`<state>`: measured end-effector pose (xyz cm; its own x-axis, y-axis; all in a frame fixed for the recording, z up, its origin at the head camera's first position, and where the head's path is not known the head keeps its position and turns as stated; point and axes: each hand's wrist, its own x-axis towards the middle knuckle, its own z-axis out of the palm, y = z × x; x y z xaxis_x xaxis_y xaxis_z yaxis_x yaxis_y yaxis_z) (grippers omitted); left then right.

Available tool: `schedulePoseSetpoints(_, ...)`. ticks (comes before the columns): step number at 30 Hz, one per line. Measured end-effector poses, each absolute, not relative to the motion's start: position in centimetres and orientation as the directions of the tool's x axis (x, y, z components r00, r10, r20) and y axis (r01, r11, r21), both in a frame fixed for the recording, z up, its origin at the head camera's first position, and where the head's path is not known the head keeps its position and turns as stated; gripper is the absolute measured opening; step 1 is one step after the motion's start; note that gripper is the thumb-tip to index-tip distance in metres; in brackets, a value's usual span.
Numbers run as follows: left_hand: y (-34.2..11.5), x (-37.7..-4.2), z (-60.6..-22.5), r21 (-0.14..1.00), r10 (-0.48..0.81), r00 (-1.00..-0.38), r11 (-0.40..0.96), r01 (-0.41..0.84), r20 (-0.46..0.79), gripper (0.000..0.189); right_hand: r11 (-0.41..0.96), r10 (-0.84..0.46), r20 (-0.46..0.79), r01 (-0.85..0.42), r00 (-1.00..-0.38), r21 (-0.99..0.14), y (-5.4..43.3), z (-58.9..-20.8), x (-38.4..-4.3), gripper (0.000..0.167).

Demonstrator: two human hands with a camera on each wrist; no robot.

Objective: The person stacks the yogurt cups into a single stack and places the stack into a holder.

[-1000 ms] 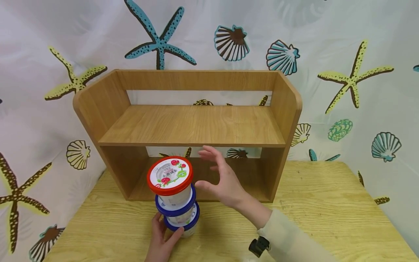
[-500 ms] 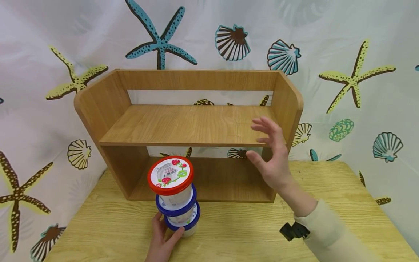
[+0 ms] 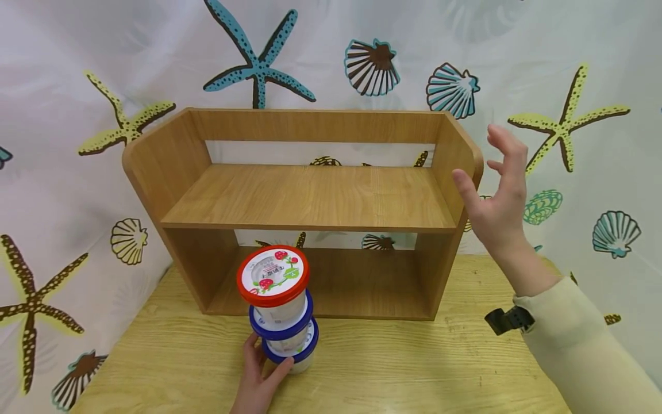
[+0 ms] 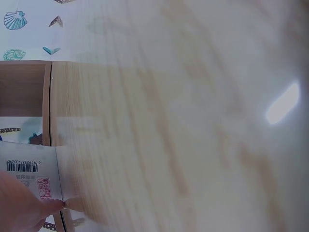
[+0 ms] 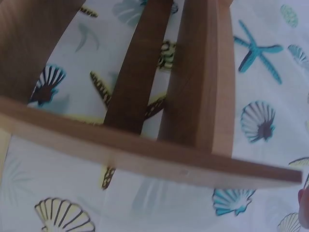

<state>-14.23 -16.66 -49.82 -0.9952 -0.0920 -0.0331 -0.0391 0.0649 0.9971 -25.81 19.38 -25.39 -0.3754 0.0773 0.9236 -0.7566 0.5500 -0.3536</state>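
Three round white tubs stand stacked on the table in front of the shelf, leaning slightly in the head view. On top is a tub with a red lid printed with strawberries; under it come a blue-lidded tub and another blue-lidded bottom tub. My left hand grips the bottom tub low down, thumb in front and fingers at its left side. In the left wrist view, that hand holds the tub's barcoded wall. My right hand, empty with thumb and fingers spread in a curve, is raised beside the shelf's right side.
A two-level wooden shelf stands at the back of the wooden table. Its right side panel crosses the right wrist view. Behind hangs a cloth with starfish and shells. A black strap device sits at my right wrist.
My right hand has moved away from the stack, rightward and up, past the shelf's right side. My left hand and the three tubs have stayed in place.
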Motion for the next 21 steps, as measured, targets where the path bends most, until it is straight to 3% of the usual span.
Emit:
schedulePoseSetpoints(4, -16.7, -14.2, -49.8, 0.997, -0.090, -0.995, 0.064, -0.041, -0.036, 0.085, 0.586, 0.040, 0.869, -0.693, -0.493, -0.420, 20.5, -25.7, -27.0, 0.060)
schedulePoseSetpoints(7, -16.6, -14.2, -49.8, 0.997, -0.090, -0.995, 0.062, -0.038, -0.032, 0.085, 0.598, 0.022, 0.838, -0.665, -0.546, -0.448, 20.9, -26.3, -27.7, 0.051)
schedulePoseSetpoints(21, -16.6, -14.1, -49.7, 0.997, -0.091, -0.996, 0.070, -0.020, -0.013, 0.084, 0.530, 0.067, 0.817, -0.673, -0.572, -0.515, 20.8, -27.4, -28.6, 0.038)
